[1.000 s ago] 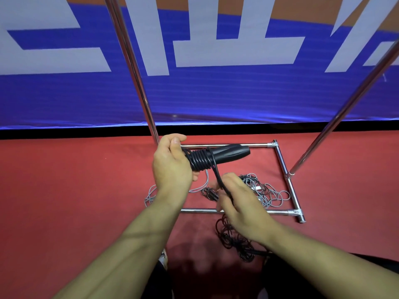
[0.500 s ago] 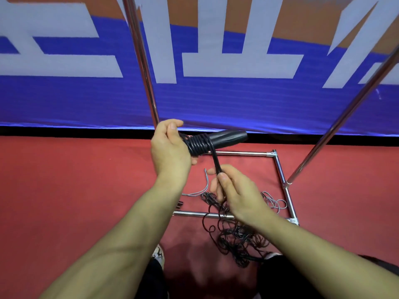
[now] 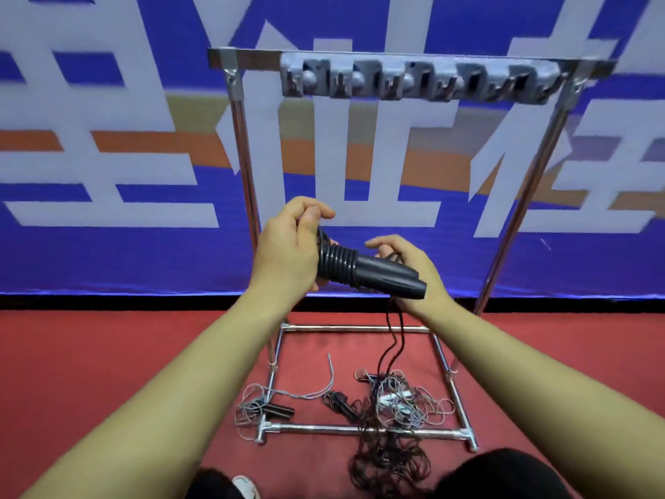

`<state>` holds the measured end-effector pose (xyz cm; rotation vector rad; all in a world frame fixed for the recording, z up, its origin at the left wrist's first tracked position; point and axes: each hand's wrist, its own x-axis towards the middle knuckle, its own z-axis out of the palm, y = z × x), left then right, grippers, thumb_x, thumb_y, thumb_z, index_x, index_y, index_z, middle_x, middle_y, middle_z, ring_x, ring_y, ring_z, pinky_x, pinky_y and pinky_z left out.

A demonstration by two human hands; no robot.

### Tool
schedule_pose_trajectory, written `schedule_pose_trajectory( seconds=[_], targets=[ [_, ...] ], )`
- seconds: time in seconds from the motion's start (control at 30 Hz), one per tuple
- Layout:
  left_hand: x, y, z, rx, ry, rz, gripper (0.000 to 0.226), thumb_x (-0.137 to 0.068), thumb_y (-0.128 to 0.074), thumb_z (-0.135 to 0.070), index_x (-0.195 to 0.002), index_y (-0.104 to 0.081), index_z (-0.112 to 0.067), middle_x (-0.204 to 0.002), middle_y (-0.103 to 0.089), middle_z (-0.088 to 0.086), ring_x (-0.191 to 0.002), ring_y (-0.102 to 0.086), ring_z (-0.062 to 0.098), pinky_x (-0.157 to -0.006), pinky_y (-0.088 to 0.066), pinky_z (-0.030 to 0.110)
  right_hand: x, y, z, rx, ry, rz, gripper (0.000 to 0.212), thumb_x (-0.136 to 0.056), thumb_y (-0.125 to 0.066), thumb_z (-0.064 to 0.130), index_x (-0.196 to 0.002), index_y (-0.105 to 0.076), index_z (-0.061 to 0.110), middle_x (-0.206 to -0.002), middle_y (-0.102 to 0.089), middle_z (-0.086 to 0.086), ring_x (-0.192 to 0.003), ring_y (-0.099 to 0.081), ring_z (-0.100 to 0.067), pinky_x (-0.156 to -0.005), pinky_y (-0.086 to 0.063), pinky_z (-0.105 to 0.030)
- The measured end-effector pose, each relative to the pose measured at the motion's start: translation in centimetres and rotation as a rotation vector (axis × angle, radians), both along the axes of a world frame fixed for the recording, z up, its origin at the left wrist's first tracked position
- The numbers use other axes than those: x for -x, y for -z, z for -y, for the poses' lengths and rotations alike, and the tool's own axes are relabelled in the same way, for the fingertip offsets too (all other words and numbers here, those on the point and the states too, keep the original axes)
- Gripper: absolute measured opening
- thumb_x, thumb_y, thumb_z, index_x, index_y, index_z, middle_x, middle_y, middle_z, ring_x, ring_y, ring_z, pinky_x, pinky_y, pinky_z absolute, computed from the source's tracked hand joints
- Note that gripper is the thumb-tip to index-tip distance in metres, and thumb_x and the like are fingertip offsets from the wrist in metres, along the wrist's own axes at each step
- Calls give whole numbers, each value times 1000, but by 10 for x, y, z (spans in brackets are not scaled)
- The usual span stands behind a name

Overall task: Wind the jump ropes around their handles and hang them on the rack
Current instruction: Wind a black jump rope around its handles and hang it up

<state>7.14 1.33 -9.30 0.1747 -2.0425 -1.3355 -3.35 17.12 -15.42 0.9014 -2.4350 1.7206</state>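
**Winding in progress: first black rope part-coiled, rack bare**

Item in hand: black handles (image 3: 374, 270), held level at chest height in front of the rack (image 3: 406, 59). A band of black cord (image 3: 336, 262) is wound tightly round the left end of them; the outer end is bare. The left hand (image 3: 288, 253) has its grip closed round the coiled end. The right hand (image 3: 406, 268) sits behind the bare end with fingers curled about the cord, though whether it pinches the strand or merely guides it cannot be told. From there the unwound cord drops to a dark tangle (image 3: 388, 459) on the red floor (image 3: 108, 372).

Rack status: the hook bar (image 3: 417, 82) along the top appears to carry nothing (motion blur softens the hooks).

Outstanding, by judgement:
- The black rope has much cord left to wind, then needs hanging.
- A grey rope (image 3: 252, 408) with dark handles lies loose at the frame's left foot.
- A pale rope (image 3: 406, 397) with light handles lies knotted among the black cord inside the base.

Progress: early; nothing hung.
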Motion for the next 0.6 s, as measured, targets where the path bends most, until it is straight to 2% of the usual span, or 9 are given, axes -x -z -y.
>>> schedule_pose_trajectory(
  seconds=[0.03,0.1,0.23,0.3,0.33,0.4,0.43,0.5,0.6],
  targets=[
    [-2,-2,-2,29,17,10,30,-103,-41,-18,-85,-61,-32,-70,-54,20,-34,-48,15,-29,-36,21,1,-18,-1,44,35,0,18,-97,-49,19,-98,-65,29,-76,-63,11,-76,-60,-10,-77,-47,-33],
    [-3,-3,-4,77,25,26,31,-103,-41,-19,-84,-61,-34,-71,-53,24,-37,-51,25,-30,-37,24,-1,-48,-3,79,69,-138,18,-102,-45,25,-100,-62,31,-82,-64,4,-84,-63,-16,-80,-48,-34],
    [6,2,0,240,-33,25,30,-102,-42,-22,-83,-60,-38,-59,-58,4,-50,-56,23,-46,-46,33,2,-78,-10,27,-32,-318,3,-97,-57,24,-95,-57,22,-74,-57,-8,-68,-57,-25,-67,-49,-41],
    [13,13,4,268,-28,39,28,-101,-44,-21,-85,-60,-38,-59,-64,1,-55,-59,16,-55,-49,34,9,-79,-11,-30,-42,-348,15,-90,-69,22,-86,-55,19,-66,-51,-5,-58,-48,-17,-62,-46,-34],
    [18,21,6,283,-31,44,26,-101,-44,-22,-87,-60,-37,-59,-66,0,-57,-61,16,-58,-49,35,13,-79,-11,-64,-47,-378,21,-86,-74,18,-81,-54,18,-63,-49,1,-55,-44,-9,-58,-41,-25],
    [28,44,10,337,-57,45,19,-98,-41,-29,-93,-59,-36,-61,-66,-1,-59,-62,22,-60,-50,39,21,-74,-7,-182,-52,-485,32,-81,-76,6,-73,-49,21,-60,-48,11,-56,-48,-2,-55,-35,-13],
    [33,57,12,350,-88,35,18,-96,-39,-33,-97,-57,-36,-60,-66,0,-59,-61,25,-60,-49,41,22,-70,-5,-239,-55,-535,40,-78,-74,-1,-70,-46,26,-59,-48,13,-57,-50,-1,-54,-36,-14],
    [42,82,18,312,-206,-1,22,-96,-36,-35,-98,-58,-33,-55,-62,1,-54,-57,26,-54,-44,39,19,-56,-1,-358,-50,-659,47,-65,-66,-10,-68,-43,31,-58,-48,14,-56,-48,-8,-51,-41,-27],
    [55,105,26,147,-394,-79,26,-97,-41,-25,-97,-67,-20,-46,-43,-8,-43,-42,14,-52,-29,31,-2,-16,12,-560,-50,-860,40,-54,-68,0,-70,-44,28,-59,-41,13,-54,-48,-23,-41,-35,-25]
  ],
)
